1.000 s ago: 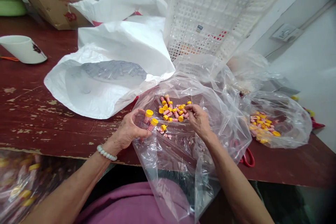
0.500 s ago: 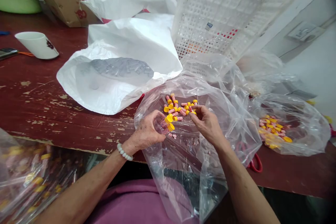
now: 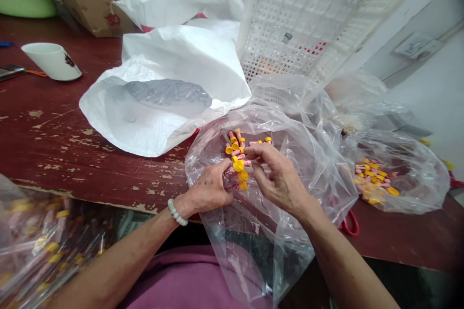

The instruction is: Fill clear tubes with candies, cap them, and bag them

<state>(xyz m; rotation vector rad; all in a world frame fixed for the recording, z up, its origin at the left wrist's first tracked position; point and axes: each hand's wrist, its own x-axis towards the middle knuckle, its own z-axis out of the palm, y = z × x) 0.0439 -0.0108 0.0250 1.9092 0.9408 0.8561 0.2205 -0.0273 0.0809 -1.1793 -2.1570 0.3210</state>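
Several pink-filled tubes with yellow caps [image 3: 242,174] are gripped in my left hand [image 3: 211,186], their caps facing right. My right hand [image 3: 278,176] reaches over a clear plastic bag [image 3: 300,140], its thumb and forefinger apart, beside the loose capped tubes [image 3: 235,141] lying on the bag. Whether its fingertips touch one of these tubes is hard to tell. A beaded bracelet [image 3: 177,212] circles my left wrist.
An open white sack [image 3: 145,130] holds clear empty tubes. Behind stands a white plastic basket [image 3: 290,14]. Another bag of capped tubes [image 3: 416,178] and red scissors [image 3: 351,224] lie right. A cup [image 3: 49,60] stands left, and bagged tubes [image 3: 54,251] sit lower left.
My left hand has turned and now shows more capped tubes in its grip. My right hand has moved left toward it, and fewer loose tubes show near its fingers.
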